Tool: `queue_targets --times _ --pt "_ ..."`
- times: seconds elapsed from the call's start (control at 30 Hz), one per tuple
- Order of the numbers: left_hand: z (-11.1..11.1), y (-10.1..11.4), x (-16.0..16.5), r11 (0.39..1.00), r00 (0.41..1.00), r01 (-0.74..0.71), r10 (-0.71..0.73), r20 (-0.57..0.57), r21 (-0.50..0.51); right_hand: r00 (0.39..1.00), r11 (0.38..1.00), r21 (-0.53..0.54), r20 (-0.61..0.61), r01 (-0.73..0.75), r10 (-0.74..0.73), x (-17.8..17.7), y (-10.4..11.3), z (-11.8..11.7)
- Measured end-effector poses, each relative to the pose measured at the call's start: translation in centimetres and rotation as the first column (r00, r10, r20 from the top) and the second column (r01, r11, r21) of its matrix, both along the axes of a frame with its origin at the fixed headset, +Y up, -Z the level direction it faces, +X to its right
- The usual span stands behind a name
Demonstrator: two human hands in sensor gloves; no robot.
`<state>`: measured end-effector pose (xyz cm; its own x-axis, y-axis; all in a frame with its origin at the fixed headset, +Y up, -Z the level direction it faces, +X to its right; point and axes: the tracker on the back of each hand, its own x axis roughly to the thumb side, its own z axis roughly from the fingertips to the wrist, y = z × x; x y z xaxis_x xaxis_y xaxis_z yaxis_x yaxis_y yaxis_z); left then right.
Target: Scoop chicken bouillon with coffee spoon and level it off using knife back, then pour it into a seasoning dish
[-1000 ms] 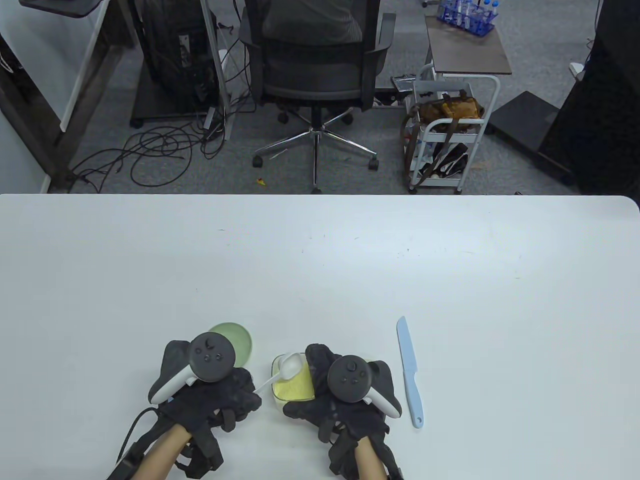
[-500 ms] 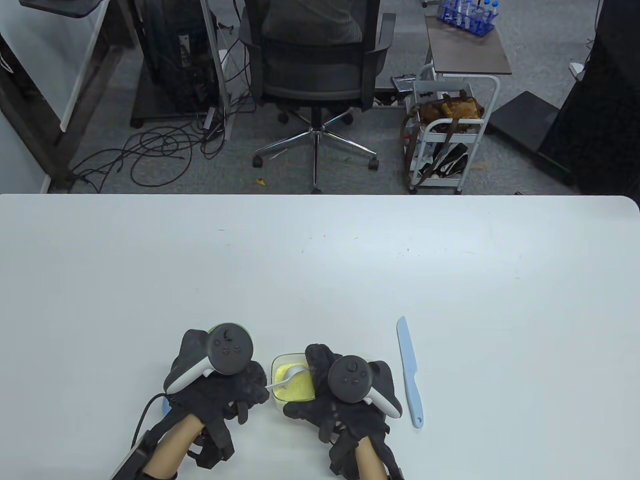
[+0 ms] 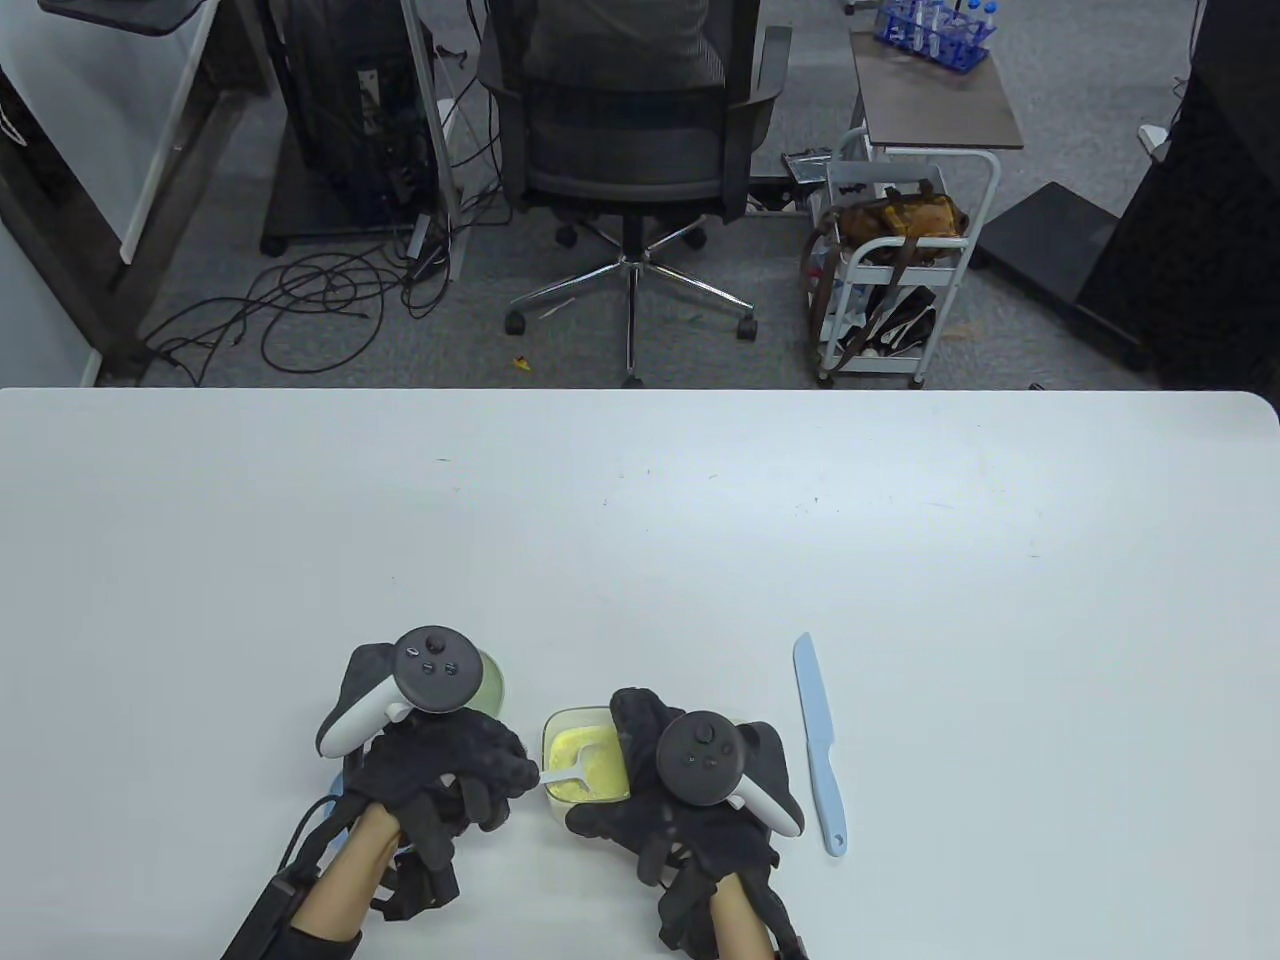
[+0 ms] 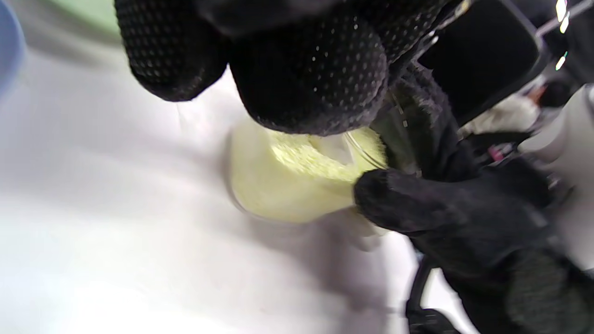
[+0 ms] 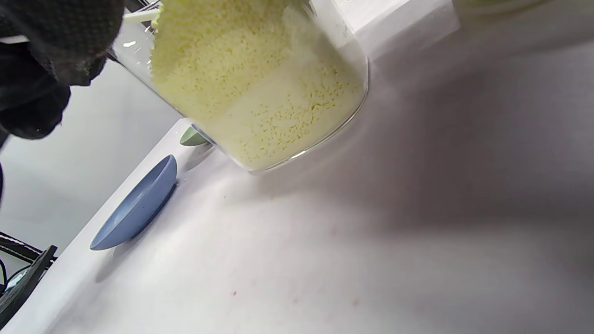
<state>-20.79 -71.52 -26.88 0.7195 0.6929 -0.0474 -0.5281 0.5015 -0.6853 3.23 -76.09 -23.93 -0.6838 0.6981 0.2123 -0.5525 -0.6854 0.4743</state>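
Observation:
A clear container (image 3: 585, 765) of yellow chicken bouillon stands near the table's front edge. My right hand (image 3: 622, 778) grips it from the right, fingers curled round its wall. My left hand (image 3: 505, 775) pinches the handle of a white coffee spoon (image 3: 566, 775), whose bowl is dug into the powder. The left wrist view shows the bouillon container (image 4: 287, 181) under my fingertips (image 4: 311, 79). A light blue knife (image 3: 820, 745) lies flat to the right of my right hand. The green seasoning dish (image 3: 492, 683) is mostly hidden behind my left tracker.
A blue dish (image 5: 134, 208) sits on the table left of the container (image 5: 260, 93), with the green dish (image 5: 192, 137) beyond it. Past the table's far edge stand an office chair (image 3: 630, 120) and a white cart (image 3: 900, 270).
My left hand has brought the spoon down from above the container and pushed its bowl into the bouillon. The right hand and the knife have stayed put.

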Motion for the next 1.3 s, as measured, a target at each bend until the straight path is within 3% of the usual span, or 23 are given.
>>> queue_targets --times 0.1,0.5,0.77,0.87,0.93,1.0,1.1,1.13,1.2,1.23,1.3 --pt "0.4 -0.8 -0.5 0.994 0.995 -0.099 0.098 -0.028 -0.036 1.000 1.000 0.001 0.001 -0.001 0.001 0.0 0.0 0.0" --pt "2.6 -1.5 -1.9 0.976 0.969 -0.211 0.216 -0.120 0.048 1.000 1.000 -0.005 0.007 0.004 -0.004 0.1 0.0 0.1" --pt "3.3 -0.8 -3.1 0.961 0.950 -0.255 0.269 -0.155 0.107 1.000 1.000 0.000 0.003 0.004 -0.004 0.1 -0.1 0.1" --pt "3.3 -0.7 -3.3 0.953 0.941 -0.281 0.297 -0.161 0.117 0.999 1.000 0.008 -0.025 -0.022 0.022 1.1 0.9 0.5" --pt "3.4 -0.5 -3.4 0.949 0.937 -0.295 0.311 -0.158 0.116 0.999 0.998 0.047 0.012 -0.039 0.038 2.6 2.1 1.0" --pt "3.5 -0.4 -3.4 0.945 0.935 -0.301 0.318 -0.157 0.126 0.989 0.992 0.109 0.142 -0.060 0.044 4.9 3.2 1.7" --pt "3.6 -0.4 -3.5 0.945 0.935 -0.302 0.320 -0.154 0.128 0.900 0.966 0.164 0.420 -0.198 0.114 8.9 4.1 2.6" --pt "3.6 -0.4 -3.6 0.943 0.934 -0.306 0.324 -0.152 0.129 0.826 0.953 0.144 0.543 -0.265 0.148 10.6 4.1 2.9" --pt "3.7 -0.2 -3.6 0.940 0.931 -0.313 0.331 -0.151 0.133 0.704 0.932 0.079 0.679 -0.353 0.209 12.8 3.9 3.4" --pt "3.7 -0.2 -3.7 0.939 0.930 -0.316 0.335 -0.151 0.137 0.652 0.921 0.020 0.712 -0.389 0.260 13.8 3.5 3.5" --pt "3.8 -0.1 -3.7 0.936 0.928 -0.322 0.341 -0.148 0.140 0.613 0.908 -0.093 0.709 -0.410 0.349 14.8 2.5 3.5"
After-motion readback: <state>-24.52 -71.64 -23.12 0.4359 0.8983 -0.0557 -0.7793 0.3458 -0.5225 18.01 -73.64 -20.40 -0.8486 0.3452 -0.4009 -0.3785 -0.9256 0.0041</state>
